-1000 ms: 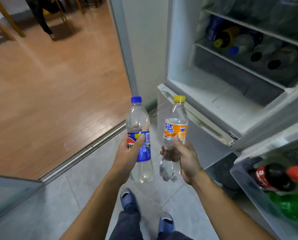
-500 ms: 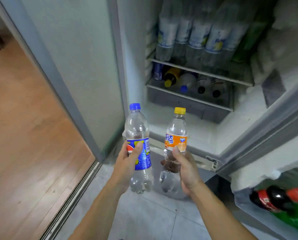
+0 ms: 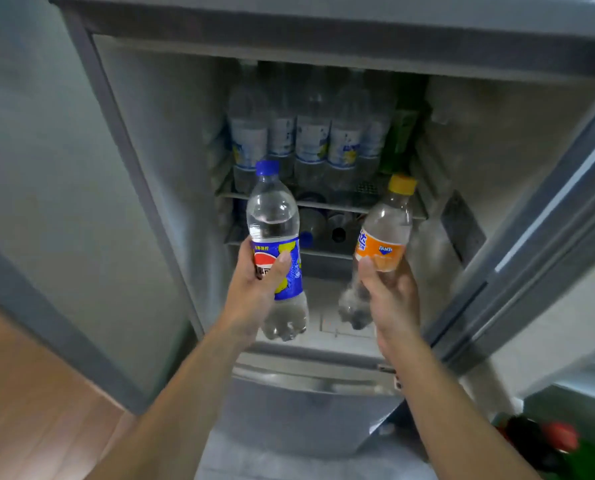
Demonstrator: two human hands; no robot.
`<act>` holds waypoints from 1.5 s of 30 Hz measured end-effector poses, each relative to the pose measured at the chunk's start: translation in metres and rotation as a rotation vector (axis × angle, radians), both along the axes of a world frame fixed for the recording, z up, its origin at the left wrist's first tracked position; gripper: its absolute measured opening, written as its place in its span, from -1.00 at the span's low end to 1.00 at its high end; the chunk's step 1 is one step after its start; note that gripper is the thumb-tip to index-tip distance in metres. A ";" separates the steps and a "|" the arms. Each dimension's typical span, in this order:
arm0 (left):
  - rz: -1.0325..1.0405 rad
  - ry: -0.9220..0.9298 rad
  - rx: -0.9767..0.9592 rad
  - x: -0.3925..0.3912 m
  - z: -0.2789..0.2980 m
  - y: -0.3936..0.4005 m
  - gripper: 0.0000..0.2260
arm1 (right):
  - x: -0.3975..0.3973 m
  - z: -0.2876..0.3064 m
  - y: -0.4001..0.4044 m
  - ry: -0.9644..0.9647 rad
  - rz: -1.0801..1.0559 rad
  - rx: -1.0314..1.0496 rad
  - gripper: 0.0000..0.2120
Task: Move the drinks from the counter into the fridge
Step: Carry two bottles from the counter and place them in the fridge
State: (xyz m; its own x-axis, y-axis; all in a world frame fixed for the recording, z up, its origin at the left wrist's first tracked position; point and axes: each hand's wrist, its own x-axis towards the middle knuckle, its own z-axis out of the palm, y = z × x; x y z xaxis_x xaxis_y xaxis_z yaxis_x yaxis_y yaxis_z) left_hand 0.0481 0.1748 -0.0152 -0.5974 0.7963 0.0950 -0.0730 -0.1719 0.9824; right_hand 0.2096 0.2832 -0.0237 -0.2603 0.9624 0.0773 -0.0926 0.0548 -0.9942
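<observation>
Left hand (image 3: 254,289) wraps blue-cap bottle (image 3: 277,251) at its label; right hand (image 3: 389,292) clasps yellow-cap bottle (image 3: 381,251) below its label. Both bottles held before the open fridge (image 3: 157,168), off its shelves.

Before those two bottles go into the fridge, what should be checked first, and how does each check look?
1. Fridge door open: ok.
2. Left hand firmly around the blue-capped bottle: ok.
3. Right hand firmly around the yellow-capped bottle: ok.
4. Both caps on: ok.
5. Room on the upper shelf: not ok, a row of upright bottles fills it.
6. Room on the bare fridge floor below: ok, looks free.
</observation>
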 end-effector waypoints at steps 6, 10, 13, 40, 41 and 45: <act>0.012 0.099 0.059 -0.010 0.031 0.062 -0.40 | -0.044 0.053 0.071 0.106 -0.167 0.173 -0.69; 0.061 0.142 0.063 -0.018 0.043 0.097 -0.47 | -0.071 0.073 0.115 0.147 -0.255 0.245 -0.69; 0.044 0.132 0.077 -0.026 0.050 0.117 -0.48 | -0.083 0.078 0.150 0.112 -0.274 0.248 -0.71; -0.118 0.274 0.164 -0.022 0.075 0.222 -0.38 | -0.072 0.046 0.176 -0.102 -0.511 0.367 -0.69; -0.122 0.286 0.158 -0.021 0.074 0.226 -0.37 | -0.069 0.036 0.170 -0.157 -0.480 0.403 -0.71; -0.133 0.325 0.157 -0.017 0.072 0.236 -0.39 | -0.063 0.015 0.153 -0.175 -0.264 0.411 -0.50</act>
State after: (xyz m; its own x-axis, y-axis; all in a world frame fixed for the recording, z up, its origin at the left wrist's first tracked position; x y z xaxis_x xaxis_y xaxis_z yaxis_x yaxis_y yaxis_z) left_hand 0.0312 0.4104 0.0571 -0.4086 0.8257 0.3889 0.2059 -0.3317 0.9206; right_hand 0.1469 0.4357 -0.0085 -0.0556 0.8962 0.4402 0.1430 0.4435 -0.8848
